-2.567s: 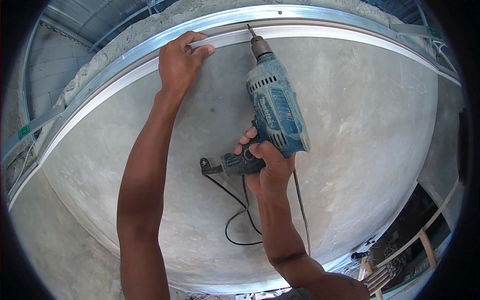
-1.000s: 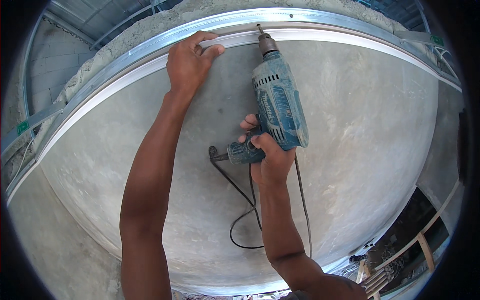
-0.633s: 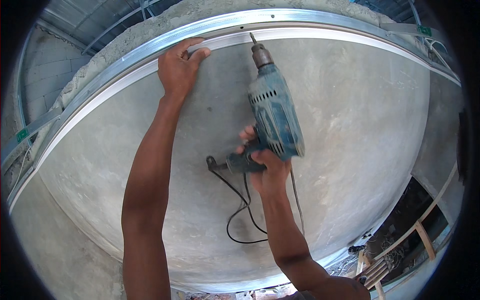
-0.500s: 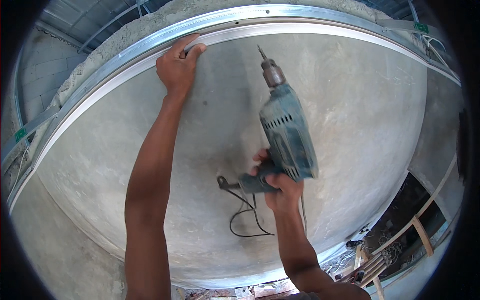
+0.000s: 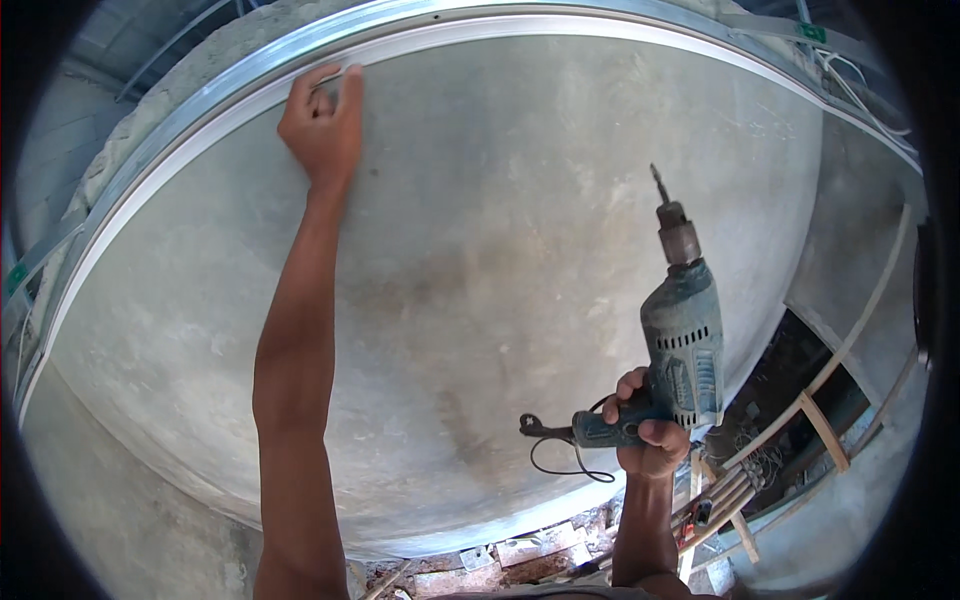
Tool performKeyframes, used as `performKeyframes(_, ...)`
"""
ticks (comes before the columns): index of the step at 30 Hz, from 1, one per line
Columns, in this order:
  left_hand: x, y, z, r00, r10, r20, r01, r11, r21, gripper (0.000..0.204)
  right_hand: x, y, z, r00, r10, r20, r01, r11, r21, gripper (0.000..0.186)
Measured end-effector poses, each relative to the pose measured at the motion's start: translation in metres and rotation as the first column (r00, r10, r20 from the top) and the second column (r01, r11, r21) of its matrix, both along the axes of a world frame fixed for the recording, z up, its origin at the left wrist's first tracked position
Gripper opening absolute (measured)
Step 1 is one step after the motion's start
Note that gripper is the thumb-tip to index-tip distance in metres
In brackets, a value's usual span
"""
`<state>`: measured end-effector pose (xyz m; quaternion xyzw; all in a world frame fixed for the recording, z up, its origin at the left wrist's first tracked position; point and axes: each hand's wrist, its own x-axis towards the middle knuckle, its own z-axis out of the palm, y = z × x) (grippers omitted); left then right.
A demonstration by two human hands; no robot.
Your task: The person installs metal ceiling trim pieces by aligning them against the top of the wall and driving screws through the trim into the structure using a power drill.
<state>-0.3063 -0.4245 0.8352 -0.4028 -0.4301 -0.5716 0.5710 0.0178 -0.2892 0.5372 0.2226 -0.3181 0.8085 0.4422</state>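
My right hand (image 5: 650,430) is wrapped around the handle of a worn blue-green corded power drill (image 5: 685,345). The drill stands nearly upright in front of the wall, its bit pointing up and touching nothing. A black cord (image 5: 560,460) loops from the handle's end. My left arm reaches up, and my left hand (image 5: 322,125) is at the white strip (image 5: 400,45) along the wall's top. Its fingers are curled, with index finger and thumb close together at the strip; whatever they may pinch is too small or blurred to name. A shiny metal channel (image 5: 330,35) runs just above the strip.
A smooth grey plastered wall (image 5: 480,250) fills the middle. At lower right are wooden poles (image 5: 825,435), a dark opening (image 5: 800,370) and tangled wire (image 5: 760,465). Debris and boards (image 5: 530,545) lie below. Metal framing and loose cables (image 5: 850,95) are at upper right.
The drill in my right hand has moved right and down, away from the strip. My left hand appears slightly further left in view, still at the strip. The whole view has shifted.
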Motion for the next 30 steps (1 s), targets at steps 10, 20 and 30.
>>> performKeyframes(10,0.136,0.034,-0.479,-0.934,-0.122,0.337,0.289,0.299,0.909,0.015,0.109,-0.015,-0.080,0.955,-0.070,0.288,0.151,0.951,-0.271,0.062)
performKeyframes(20,0.253,0.084,-0.531,-0.801,0.224,0.556,0.585,0.093,0.806,0.009,0.231,-0.004,-0.130,0.772,-0.327,0.545,0.554,0.767,-0.324,0.063)
performKeyframes(30,0.280,0.165,-0.525,-0.858,0.233,0.457,0.464,-0.027,0.885,0.025,0.310,0.023,-0.149,0.712,-0.310,0.631,0.605,0.727,-0.325,0.067)
